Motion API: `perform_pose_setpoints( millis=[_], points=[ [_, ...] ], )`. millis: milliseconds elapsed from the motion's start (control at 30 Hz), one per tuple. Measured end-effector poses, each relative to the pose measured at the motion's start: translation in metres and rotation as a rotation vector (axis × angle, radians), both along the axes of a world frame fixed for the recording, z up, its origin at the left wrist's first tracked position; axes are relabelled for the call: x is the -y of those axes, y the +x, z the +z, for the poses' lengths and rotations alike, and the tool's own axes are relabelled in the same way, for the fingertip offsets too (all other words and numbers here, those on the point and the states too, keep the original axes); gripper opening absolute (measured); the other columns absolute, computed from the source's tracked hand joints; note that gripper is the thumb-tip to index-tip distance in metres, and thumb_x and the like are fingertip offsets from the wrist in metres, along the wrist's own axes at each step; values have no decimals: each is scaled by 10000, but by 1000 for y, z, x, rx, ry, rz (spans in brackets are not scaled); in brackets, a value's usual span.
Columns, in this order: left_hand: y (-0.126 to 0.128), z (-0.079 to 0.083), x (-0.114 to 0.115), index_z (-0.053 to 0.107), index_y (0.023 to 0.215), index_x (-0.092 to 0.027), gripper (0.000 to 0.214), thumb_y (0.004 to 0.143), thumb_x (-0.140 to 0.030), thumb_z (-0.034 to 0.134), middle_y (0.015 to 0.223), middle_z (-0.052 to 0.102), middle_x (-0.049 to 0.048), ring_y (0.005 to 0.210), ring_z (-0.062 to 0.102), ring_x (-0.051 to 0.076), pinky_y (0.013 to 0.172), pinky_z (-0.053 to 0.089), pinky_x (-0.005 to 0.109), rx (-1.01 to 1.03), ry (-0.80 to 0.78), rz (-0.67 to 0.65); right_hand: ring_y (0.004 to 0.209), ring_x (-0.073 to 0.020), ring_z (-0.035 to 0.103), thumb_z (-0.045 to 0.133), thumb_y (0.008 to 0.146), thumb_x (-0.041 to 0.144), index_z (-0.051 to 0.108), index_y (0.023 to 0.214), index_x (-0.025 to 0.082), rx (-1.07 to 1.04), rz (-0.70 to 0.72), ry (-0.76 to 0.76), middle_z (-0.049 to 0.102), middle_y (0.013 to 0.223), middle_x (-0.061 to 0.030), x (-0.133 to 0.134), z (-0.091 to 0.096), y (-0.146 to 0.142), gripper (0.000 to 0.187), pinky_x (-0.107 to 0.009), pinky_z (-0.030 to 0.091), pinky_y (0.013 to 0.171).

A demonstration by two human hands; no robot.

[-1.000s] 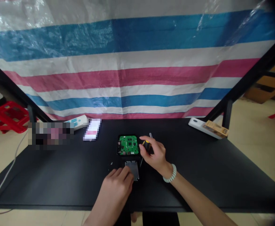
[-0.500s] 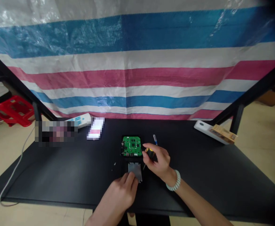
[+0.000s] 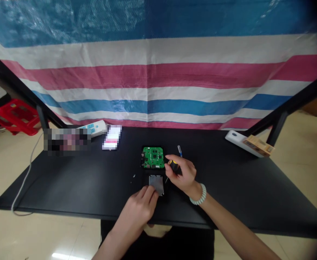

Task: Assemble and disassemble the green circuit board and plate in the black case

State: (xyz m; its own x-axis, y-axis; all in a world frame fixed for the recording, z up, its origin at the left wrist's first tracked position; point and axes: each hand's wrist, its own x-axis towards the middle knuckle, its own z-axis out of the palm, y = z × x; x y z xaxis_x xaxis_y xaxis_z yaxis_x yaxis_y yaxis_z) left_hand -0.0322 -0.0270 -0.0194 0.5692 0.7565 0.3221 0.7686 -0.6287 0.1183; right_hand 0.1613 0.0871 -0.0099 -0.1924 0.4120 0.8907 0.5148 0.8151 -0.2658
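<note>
My left hand (image 3: 143,202) is closed on the near left edge of a square grey metal plate (image 3: 156,183), low over the table. In my right hand (image 3: 182,172) is a screwdriver (image 3: 172,165) with a black and yellow handle, its thin shaft slanting down to the left beside the plate. Just beyond the plate lies a green circuit board (image 3: 153,157) in a black case. A second screwdriver (image 3: 179,150), with a clear and blue handle, rests behind my right hand. Small screws (image 3: 133,176) lie left of the plate.
A power strip (image 3: 94,129) and a lit phone (image 3: 112,137) lie at the back left of the black table (image 3: 74,184). At the back right are a white device (image 3: 236,140) and a small cardboard box (image 3: 260,145). A striped sheet (image 3: 147,77) hangs behind.
The view has tilted down, so the table and everything on it sit higher in the picture. Both hands keep nearly the same hold and place relative to the plate and board.
</note>
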Motion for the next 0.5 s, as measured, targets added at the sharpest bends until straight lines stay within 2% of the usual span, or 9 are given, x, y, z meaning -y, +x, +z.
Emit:
perform_pose_setpoints(
  millis=[100,267,400,500],
  points=[
    [-1,-3,3,653,1143,-129,177,1025,-59,540,1046,701,97,898,703,241,740,629,372,107,3,26,632,-170,761,681,982,211,702,1213,227,-16,0,-16,822,878,-31,-1,0,1,233,-282,644,627],
    [-7,-15,24,679,1241,-164,236,1045,-89,572,1239,730,115,1198,685,253,990,590,391,341,84,142,693,-172,787,701,959,186,714,1208,239,-103,-4,-57,831,940,-33,3,2,1,255,-279,664,693],
    [-14,-26,38,680,1344,-176,329,1036,-109,586,1393,688,136,1352,619,278,1074,564,423,315,64,120,652,-169,774,685,979,215,698,1212,237,-215,9,-144,824,941,-42,15,5,-4,235,-291,666,657],
    [-15,-30,39,673,1387,-180,358,1044,-141,578,1436,668,141,1348,620,280,1072,564,439,266,51,113,652,-162,773,674,992,222,685,1213,232,-203,64,-171,822,940,-43,24,7,-11,222,-284,661,645]
  ],
)
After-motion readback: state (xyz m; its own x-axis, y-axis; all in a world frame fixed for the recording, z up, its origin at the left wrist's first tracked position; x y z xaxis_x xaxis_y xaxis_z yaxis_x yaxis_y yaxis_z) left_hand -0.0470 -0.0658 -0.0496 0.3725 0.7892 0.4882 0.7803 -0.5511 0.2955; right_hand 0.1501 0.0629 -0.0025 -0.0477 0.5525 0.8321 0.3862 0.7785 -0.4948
